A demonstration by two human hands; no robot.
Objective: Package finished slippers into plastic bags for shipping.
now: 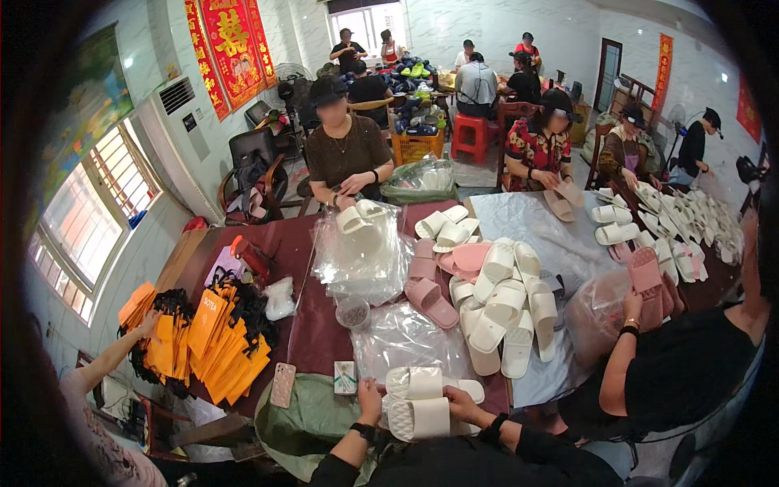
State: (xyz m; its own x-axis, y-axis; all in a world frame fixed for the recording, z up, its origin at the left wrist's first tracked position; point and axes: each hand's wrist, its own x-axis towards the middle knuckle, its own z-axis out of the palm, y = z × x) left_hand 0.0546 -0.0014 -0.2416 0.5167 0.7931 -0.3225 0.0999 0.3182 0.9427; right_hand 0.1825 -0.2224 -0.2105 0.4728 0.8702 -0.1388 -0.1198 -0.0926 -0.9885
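Observation:
My left hand [371, 399] grips the left side of a pair of cream slide slippers [418, 399] stacked together at the near table edge. My right hand [462, 402] holds the same pair from the right, fingers over the top slipper. The pair rests on a clear plastic bag [402, 337] spread on the dark red table [304, 325]. A heap of cream slippers [503, 308] lies just beyond, to the right.
Pink slippers [434, 280] lie mid-table beside a stack of clear bags [361, 256]. A phone [282, 384] and a small box [345, 377] sit left of my hands. Orange tags with black cords [207, 333] pile at left. Several people work around the tables.

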